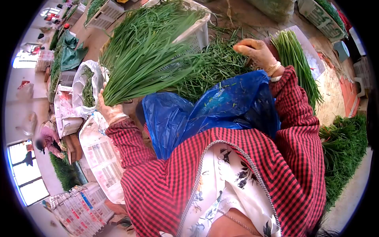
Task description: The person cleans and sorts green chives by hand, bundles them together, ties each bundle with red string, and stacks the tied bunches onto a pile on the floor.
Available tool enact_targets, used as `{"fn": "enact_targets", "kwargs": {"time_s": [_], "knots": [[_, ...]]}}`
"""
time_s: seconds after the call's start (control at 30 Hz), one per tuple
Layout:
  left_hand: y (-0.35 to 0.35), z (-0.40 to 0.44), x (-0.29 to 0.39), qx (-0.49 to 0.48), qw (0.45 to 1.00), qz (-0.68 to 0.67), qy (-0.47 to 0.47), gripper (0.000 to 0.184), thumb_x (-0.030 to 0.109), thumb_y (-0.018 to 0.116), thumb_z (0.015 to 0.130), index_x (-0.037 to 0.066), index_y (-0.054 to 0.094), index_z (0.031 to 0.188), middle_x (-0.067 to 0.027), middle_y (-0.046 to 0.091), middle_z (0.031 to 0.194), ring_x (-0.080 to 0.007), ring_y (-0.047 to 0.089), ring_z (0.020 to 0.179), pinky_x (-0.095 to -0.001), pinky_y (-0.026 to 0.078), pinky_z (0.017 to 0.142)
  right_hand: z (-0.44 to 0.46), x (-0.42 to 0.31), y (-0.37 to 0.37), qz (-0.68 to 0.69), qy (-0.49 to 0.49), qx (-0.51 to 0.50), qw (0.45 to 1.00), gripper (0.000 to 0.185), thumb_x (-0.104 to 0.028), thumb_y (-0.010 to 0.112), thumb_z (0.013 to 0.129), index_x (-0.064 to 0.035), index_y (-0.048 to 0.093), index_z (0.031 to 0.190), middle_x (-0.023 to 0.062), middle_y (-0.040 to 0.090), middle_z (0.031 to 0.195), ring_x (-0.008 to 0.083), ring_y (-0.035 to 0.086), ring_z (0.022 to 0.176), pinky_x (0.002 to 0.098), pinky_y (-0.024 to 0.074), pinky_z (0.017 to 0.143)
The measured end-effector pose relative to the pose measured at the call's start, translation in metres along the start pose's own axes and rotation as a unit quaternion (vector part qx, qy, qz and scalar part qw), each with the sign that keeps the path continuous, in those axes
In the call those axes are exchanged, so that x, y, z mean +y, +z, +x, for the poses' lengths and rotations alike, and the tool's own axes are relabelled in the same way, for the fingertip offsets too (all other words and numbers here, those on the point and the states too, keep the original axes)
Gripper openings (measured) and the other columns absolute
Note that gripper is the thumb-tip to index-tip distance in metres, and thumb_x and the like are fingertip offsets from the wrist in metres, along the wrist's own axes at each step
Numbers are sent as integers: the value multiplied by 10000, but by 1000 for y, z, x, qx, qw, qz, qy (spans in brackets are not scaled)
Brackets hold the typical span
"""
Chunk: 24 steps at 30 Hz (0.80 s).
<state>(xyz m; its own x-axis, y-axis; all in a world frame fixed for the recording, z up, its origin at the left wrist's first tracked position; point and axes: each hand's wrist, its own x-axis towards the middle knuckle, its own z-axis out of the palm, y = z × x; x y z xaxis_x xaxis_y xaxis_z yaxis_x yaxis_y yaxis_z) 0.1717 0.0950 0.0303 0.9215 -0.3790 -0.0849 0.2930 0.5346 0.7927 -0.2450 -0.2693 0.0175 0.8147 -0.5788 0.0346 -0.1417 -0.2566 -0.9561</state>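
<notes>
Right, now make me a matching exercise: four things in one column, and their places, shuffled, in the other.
Things
1. Blue plastic sheet
2. Fanned bunch of long green leaves
3. Crumpled dark green sheet
4. Green bunch with pale cut ends

Places
A. In the left background
B. Just to the right of the right hand
C. Across the person's lap
D. In the left hand

Pairs: 1-C, 2-D, 3-A, 4-B

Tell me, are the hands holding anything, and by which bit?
The left hand holds greens by their bunched end; for the right hand, I can't tell.
</notes>
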Motion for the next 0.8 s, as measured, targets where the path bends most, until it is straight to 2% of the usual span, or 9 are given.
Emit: {"fn": "enact_targets", "kwargs": {"time_s": [0.03, 0.1, 0.17, 0.3, 0.33, 0.43, 0.57, 0.7, 0.8], "knots": [[-15, 4, -6, -29, 999, -25, -23, 287, 215, 398, 995, 50, 555, 1169, -199, 600, 1207, -338, 611, 1060, -538, 527, 870, 1, -12, 10, -15, -85, -11, 996, 309, -242, 602, 922, 5, 629, 1105, 49, 643, 1065, 98, 581, 945, 262, 456, 852], [-31, 1, -22, -3, 1000, -11, -2, 301, 228, 405, 993, 52, 576, 1166, -189, 615, 1184, -325, 623, 1035, -528, 534, 857, 2, -25, 30, 5, -78, -4, 997, 289, -195, 586, 930, 9, 613, 1134, 56, 636, 1061, 104, 577, 975, 266, 452, 891], [-24, -11, -26, 21, 999, -2, 25, 315, 241, 411, 991, 54, 597, 1163, -179, 629, 1161, -313, 634, 1010, -519, 541, 844, 2, -33, 44, 154, -57, -27, 986, 293, -167, 580, 935, 5, 592, 1171, 55, 633, 1063, 97, 573, 982, 257, 453, 896], [-1, -44, -32, 61, 998, -11, 1, 327, 295, 460, 972, 32, 626, 1075, -137, 670, 1043, -281, 651, 916, -464, 550, 780, -1, -34, 44, 160, -18, -84, 983, 315, -199, 568, 949, -12, 575, 1202, 34, 642, 1007, 73, 591, 877, 227, 486, 788], [-7, -41, -35, 55, 998, -3, 18, 322, 295, 461, 973, 33, 627, 1058, -134, 669, 1031, -281, 650, 906, -458, 548, 776, -5, -42, 44, 153, 1, -66, 986, 298, -216, 547, 960, -33, 588, 1192, 18, 654, 941, 61, 594, 782, 204, 485, 705], [-2, -52, -35, 49, 999, -1, 20, 308, 287, 460, 976, 28, 620, 1019, -123, 661, 991, -274, 643, 885, -438, 544, 785, -10, -48, 36, 154, 9, -8, 988, 279, -224, 572, 941, -46, 609, 1153, 1, 643, 877, 49, 581, 709, 184, 464, 646], [12, -64, -34, 13, 1000, -9, 27, 286, 280, 461, 979, 29, 598, 1000, -116, 636, 976, -267, 625, 886, -436, 539, 797, -14, -67, 27, 149, -53, 84, 984, 230, -186, 578, 937, -70, 638, 1126, -16, 642, 827, 26, 573, 695, 163, 438, 605], [17, -70, -34, -26, 999, -16, 26, 260, 265, 489, 970, 26, 592, 977, -120, 616, 982, -272, 600, 923, -445, 512, 846, -22, -100, 41, 97, -129, 78, 984, 199, -145, 612, 912, -45, 662, 1076, -12, 645, 827, 36, 563, 694, 178, 435, 592], [23, -70, -34, -52, 998, -42, 18, 248, 262, 511, 963, 27, 590, 962, -131, 604, 979, -262, 584, 942, -438, 487, 884, -19, -112, 61, 51, -198, 8, 979, 196, -121, 648, 877, -38, 671, 1053, 15, 654, 823, 62, 535, 648, 202, 432, 577]]}}
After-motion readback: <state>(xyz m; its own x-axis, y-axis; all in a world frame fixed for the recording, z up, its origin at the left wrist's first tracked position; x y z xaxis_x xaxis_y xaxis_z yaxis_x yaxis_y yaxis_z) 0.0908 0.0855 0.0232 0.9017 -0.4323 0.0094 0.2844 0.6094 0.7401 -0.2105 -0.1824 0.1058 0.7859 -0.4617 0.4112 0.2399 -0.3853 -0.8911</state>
